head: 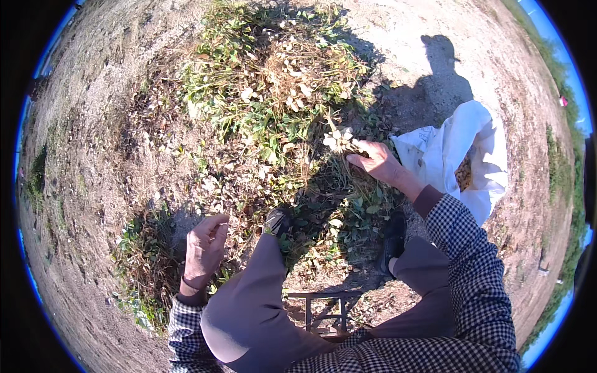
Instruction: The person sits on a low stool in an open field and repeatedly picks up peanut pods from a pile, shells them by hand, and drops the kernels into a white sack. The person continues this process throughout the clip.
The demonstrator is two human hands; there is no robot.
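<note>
My right hand (377, 162) grips a peanut plant by its root end, where a cluster of pale peanut pods (339, 140) sticks out past the fingers. Just right of that hand stands a white woven sack (429, 151) with its mouth rolled open; brown pods (463, 173) show inside. My left hand (205, 249) is raised above my left knee, fingers loosely curled and thumb apart, and nothing shows in it. Ahead of both hands lies a heap of uprooted peanut plants (275, 88), with green leaves, dry roots and pods.
A smaller pile of plants (149, 265) lies left of my left hand. Stripped vines and leaves (354, 214) cover the ground between my shoes. Beneath me is the metal frame of a low stool (325, 294). Shadows fall across the dry soil (517, 140).
</note>
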